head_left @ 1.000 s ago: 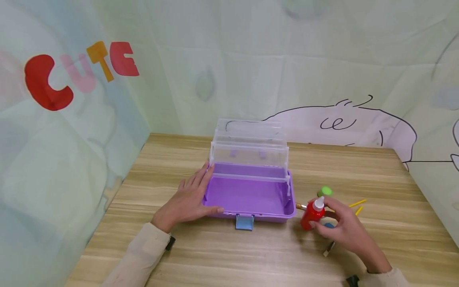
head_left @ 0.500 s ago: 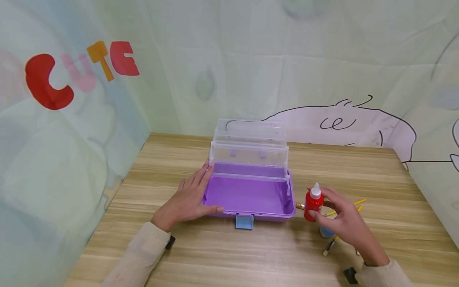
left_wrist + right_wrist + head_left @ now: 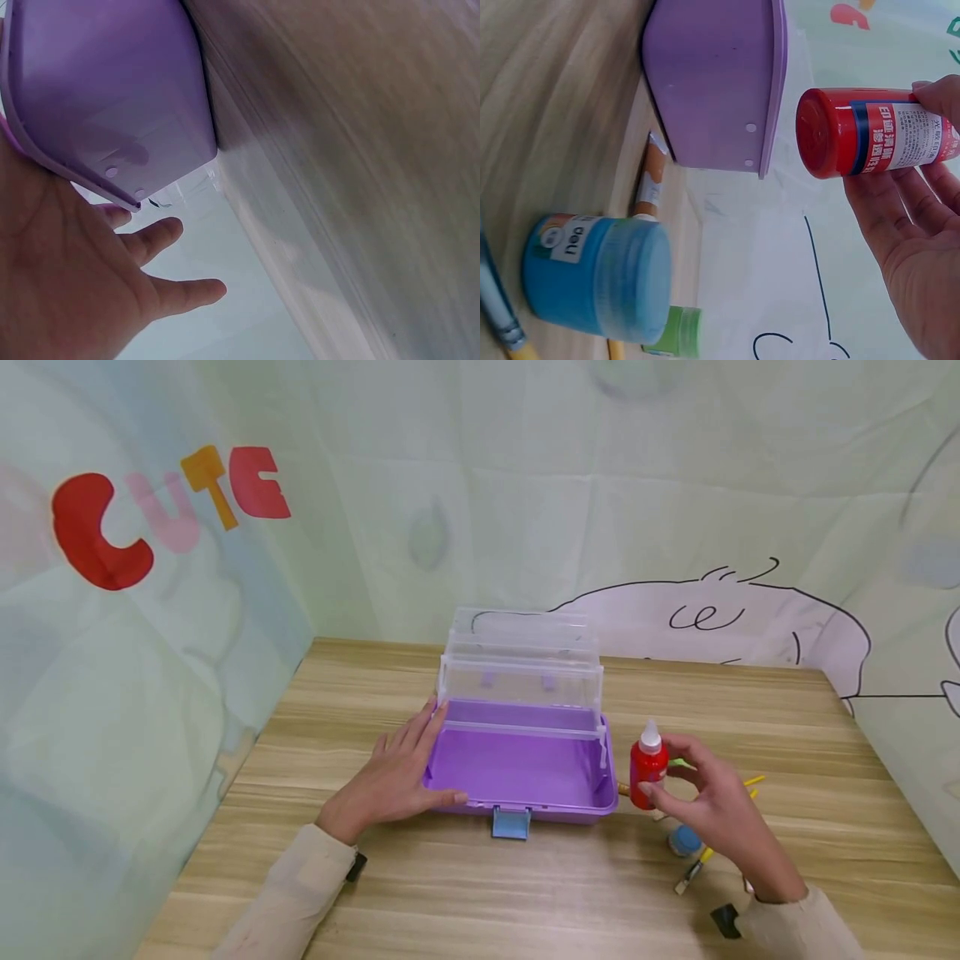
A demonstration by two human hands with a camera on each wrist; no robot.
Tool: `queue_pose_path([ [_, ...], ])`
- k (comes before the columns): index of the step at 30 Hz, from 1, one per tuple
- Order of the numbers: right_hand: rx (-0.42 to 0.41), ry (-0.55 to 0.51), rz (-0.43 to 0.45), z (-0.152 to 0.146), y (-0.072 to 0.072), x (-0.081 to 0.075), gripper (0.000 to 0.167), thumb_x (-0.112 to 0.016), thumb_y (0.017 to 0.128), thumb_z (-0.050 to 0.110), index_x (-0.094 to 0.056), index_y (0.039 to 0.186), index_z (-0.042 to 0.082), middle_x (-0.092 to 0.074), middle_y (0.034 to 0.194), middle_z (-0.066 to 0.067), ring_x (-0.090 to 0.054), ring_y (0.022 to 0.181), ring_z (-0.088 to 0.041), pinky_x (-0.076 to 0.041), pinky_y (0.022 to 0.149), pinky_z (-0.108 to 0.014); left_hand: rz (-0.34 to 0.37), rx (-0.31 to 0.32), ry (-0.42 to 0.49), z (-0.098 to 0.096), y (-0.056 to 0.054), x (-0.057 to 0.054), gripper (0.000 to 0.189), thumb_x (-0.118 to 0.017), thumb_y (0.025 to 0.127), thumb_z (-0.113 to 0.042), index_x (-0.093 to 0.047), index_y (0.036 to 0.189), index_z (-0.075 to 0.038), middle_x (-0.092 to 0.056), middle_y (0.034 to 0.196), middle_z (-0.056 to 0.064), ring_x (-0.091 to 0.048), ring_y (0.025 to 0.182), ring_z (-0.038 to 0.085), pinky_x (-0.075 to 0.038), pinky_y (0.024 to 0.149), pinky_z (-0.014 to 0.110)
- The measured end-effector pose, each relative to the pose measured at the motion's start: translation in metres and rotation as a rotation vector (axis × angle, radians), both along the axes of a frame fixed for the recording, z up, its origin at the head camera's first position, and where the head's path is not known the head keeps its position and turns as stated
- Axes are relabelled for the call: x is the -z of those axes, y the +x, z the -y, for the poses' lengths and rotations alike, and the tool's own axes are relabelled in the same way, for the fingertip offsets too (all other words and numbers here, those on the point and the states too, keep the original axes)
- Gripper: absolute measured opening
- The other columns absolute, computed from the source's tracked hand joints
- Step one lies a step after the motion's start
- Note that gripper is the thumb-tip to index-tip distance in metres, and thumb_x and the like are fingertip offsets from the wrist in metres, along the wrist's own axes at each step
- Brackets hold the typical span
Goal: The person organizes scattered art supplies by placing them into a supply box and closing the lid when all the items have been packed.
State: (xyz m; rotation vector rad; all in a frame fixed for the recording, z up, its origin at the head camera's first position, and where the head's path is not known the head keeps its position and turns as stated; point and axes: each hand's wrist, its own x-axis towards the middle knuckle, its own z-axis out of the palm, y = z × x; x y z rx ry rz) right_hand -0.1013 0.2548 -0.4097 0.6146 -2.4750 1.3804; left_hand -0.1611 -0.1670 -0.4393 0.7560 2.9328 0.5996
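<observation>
In the head view a purple storage box [image 3: 517, 772] stands with its lid up and clear trays [image 3: 522, 685] raised behind. My left hand [image 3: 393, 785] rests on its left side, fingers spread along the rim and thumb over the front edge. The left wrist view shows the palm beside the box's purple wall [image 3: 112, 97]. To the right of the box, my right hand [image 3: 716, 797] holds a red bottle [image 3: 647, 777] with a white nozzle cap between thumb and fingers. Upright and raised off the table, the bottle shows its base and printed label in the right wrist view.
Below the right hand stand a blue paint jar [image 3: 592, 274] and a green-lidded jar [image 3: 676, 331]. A slim brown-and-white tube [image 3: 651, 180] lies by the box's right side. Yellow-handled paintbrushes [image 3: 687, 878] lie nearby. A blue latch [image 3: 512, 824] hangs at the box front.
My right hand has lifted the red bottle up from beside the blue jar and moved it slightly away from me, close to the box's right side. The left hand and box have stayed put.
</observation>
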Motion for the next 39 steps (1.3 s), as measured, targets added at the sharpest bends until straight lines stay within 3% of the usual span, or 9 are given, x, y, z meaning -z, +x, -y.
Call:
queue_pose_path([
  [7,0.038,0.039,-0.009,0.003,-0.003,-0.007,0.062,-0.081,0.080,-0.009,-0.058,0.136,0.005,-0.066,0.125,-0.009,-0.060,0.110,-0.002,-0.051,0.089,-0.013,0.002,0.004,-0.002,0.000,0.000,-0.001,0.126,-0.059,0.077,-0.085,0.009,0.164,-0.025,0.002,0.172,0.005,-0.019,0.154,0.038,-0.023,0.109,0.078],
  [19,0.064,0.075,-0.007,0.015,-0.011,-0.018,0.057,-0.081,0.084,0.001,-0.061,0.136,0.011,-0.068,0.126,-0.003,-0.062,0.106,-0.004,-0.055,0.087,-0.020,-0.012,0.001,-0.006,0.000,-0.001,0.002,0.126,-0.060,0.077,-0.085,0.009,0.164,-0.026,0.002,0.172,0.005,-0.018,0.154,0.036,-0.023,0.108,0.078],
  [39,-0.042,0.033,-0.037,0.036,-0.029,-0.028,0.057,-0.084,0.082,0.003,-0.063,0.134,0.012,-0.070,0.119,0.001,-0.065,0.104,-0.013,-0.056,0.087,-0.021,-0.012,-0.001,-0.006,0.000,-0.001,0.001,0.126,-0.058,0.076,-0.087,0.009,0.164,-0.026,0.001,0.172,0.004,-0.019,0.154,0.036,-0.024,0.109,0.077],
])
